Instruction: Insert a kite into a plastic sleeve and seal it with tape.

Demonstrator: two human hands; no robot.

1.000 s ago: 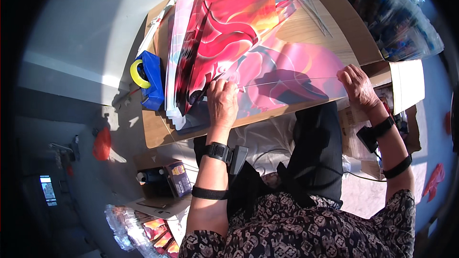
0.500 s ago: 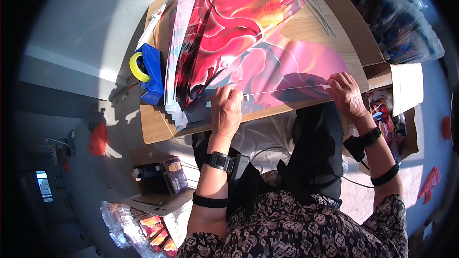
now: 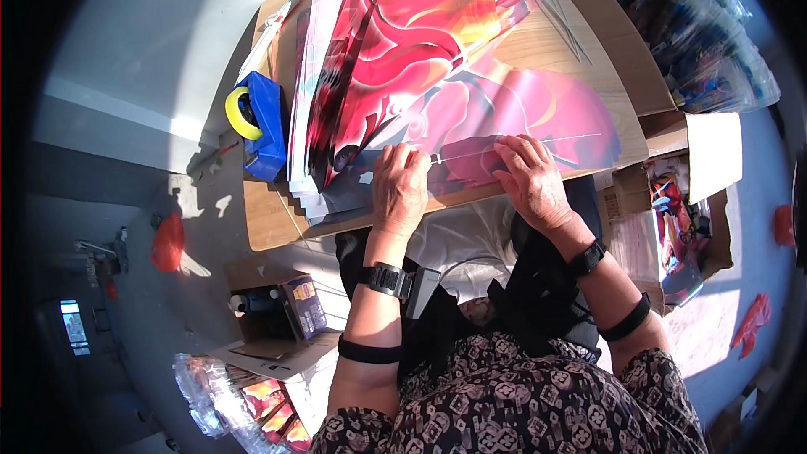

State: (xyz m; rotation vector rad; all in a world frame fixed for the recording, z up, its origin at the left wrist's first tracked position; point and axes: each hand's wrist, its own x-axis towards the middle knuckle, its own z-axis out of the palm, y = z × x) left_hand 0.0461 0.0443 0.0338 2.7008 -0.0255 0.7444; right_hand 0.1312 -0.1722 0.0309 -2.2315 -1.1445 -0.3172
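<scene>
A thin pale rod lies across a pink and grey printed sheet near the front edge of the table. My left hand is closed, its fingers pinched at the rod's left end beside a small white piece. Around the middle of the rod, the bent fingers of my right hand are closed; their grip is partly hidden. Red and orange printed sheets lie in a layered pile behind my left hand. Left of that pile are overlapping pale sheet edges.
A blue tape dispenser with a yellow roll stands at the table's left edge. Several thin rods lie at the far right of the wooden table. Open cartons and plastic-wrapped packs are at the right.
My right hand has moved left along the rod, from its right end to around its middle, baring the right end. My left hand has stayed nearly in place.
</scene>
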